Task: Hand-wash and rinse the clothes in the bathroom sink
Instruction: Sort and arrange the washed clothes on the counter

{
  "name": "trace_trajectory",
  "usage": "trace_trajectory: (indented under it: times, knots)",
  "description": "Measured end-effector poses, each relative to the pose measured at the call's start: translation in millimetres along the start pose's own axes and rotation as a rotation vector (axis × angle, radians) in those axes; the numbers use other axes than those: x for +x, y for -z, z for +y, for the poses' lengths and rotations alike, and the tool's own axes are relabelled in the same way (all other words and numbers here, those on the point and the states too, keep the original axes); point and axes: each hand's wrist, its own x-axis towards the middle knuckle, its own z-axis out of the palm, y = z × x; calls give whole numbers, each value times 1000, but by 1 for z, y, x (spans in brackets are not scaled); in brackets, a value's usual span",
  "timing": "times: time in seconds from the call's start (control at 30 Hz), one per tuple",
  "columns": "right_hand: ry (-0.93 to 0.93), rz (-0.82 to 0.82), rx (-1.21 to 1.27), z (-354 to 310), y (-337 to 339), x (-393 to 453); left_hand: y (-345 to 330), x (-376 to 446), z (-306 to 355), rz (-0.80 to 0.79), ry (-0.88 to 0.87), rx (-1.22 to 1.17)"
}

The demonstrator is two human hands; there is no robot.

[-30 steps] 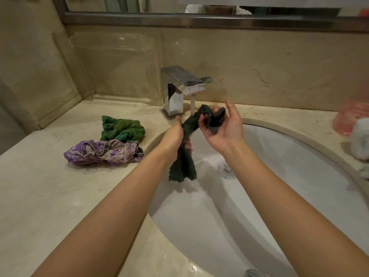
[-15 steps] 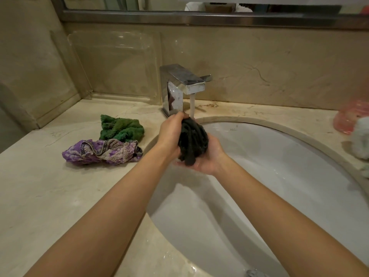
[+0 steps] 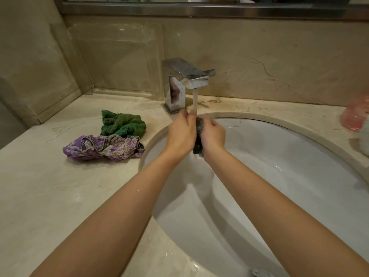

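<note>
A small dark cloth (image 3: 198, 136) is bunched up between my two hands over the white sink (image 3: 279, 176). My left hand (image 3: 181, 132) and my right hand (image 3: 213, 134) both grip it, squeezing it together right under the stream of water running from the chrome tap (image 3: 185, 80). Most of the cloth is hidden by my fingers; a dark end sticks out below my palms. On the counter to the left lie a green towel-like cloth (image 3: 122, 122) and a purple patterned garment (image 3: 103, 146).
The beige marble counter (image 3: 50, 186) surrounds the sink. A clear plastic panel (image 3: 115, 60) leans against the back wall. A pink container (image 3: 355, 116) and a white object (image 3: 364, 144) sit at the right edge. A mirror frame runs along the top.
The dark cloth hung stretched between my hands, then was gathered into a ball. Now both hands have closed round it and squeeze it under the running water.
</note>
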Motion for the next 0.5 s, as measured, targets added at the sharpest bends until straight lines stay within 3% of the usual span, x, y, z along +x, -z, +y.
trace_trajectory:
  times: [0.3, 0.5]
  knots:
    - [386, 11, -339, -5, -3, -1, 5, 4, -2, -177, 339, -153]
    - [394, -74, -261, -2, 1, -1, 10, 4, 1, -189, 333, -233]
